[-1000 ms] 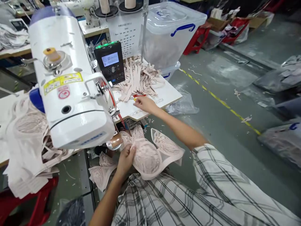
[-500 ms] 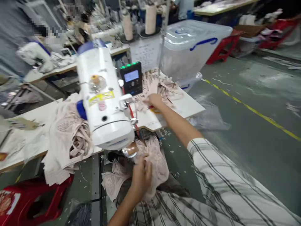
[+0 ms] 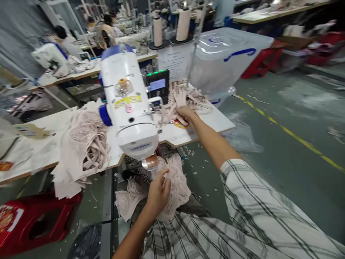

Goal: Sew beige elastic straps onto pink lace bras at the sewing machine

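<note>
My left hand (image 3: 159,192) is curled over the pale pink lace garment (image 3: 179,185) below the head of the white sewing machine (image 3: 122,82). Its index finger and thumb show apart, with the other fingers bent; whether it grips the lace is not plain. Across the machine, my right hand (image 3: 186,112) reaches to the near side of a heap of pale pink straps (image 3: 180,96) on the white table (image 3: 212,122). Its fingers are closed on the strap ends. An orange ring-shaped item (image 3: 181,125) lies just below that hand.
More pink garments (image 3: 81,144) hang over the table's front edge at left. A red stool (image 3: 54,212) stands below them. Behind the straps are a lidded clear bin (image 3: 223,54), a black control panel (image 3: 159,86) and thread cones (image 3: 183,25). People sit at machines farther back.
The camera view has shifted, and objects appear farther right. My left hand's index finger is now more extended over the lace. My right hand remains at the strap heap, its fingers closed on strap ends.
</note>
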Tool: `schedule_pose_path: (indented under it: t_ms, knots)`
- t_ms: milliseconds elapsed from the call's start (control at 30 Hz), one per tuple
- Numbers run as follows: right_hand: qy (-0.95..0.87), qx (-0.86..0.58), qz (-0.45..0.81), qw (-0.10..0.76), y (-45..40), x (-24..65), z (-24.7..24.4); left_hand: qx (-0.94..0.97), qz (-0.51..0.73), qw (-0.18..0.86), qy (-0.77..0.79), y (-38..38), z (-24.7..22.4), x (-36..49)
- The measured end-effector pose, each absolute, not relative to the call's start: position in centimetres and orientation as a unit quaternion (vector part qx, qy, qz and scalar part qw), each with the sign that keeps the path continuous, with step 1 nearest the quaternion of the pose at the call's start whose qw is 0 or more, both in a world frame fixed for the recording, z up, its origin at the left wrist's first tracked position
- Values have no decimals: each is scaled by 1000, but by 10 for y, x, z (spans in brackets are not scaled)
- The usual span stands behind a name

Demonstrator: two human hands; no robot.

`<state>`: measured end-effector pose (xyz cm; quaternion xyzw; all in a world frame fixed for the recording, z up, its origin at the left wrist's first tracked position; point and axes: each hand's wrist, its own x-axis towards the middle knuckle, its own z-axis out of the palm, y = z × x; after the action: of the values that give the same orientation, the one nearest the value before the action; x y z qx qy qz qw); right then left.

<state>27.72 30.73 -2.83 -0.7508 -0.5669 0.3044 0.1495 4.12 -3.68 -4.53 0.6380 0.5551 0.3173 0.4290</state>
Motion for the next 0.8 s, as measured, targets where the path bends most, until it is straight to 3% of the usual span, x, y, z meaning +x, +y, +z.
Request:
schedule_pose_path:
  t_ms: [367,533,800]
  knots:
    - [-570,-728,350,151,303,299,-47,648,292,443,546,-37,-46,48]
    - [-624,-715,282,142,292,306,-46,640,282,437,565,-38,-45,43]
    - [-603,-755,142,215,309,286,-44,640,283,452,554,-39,-49,53]
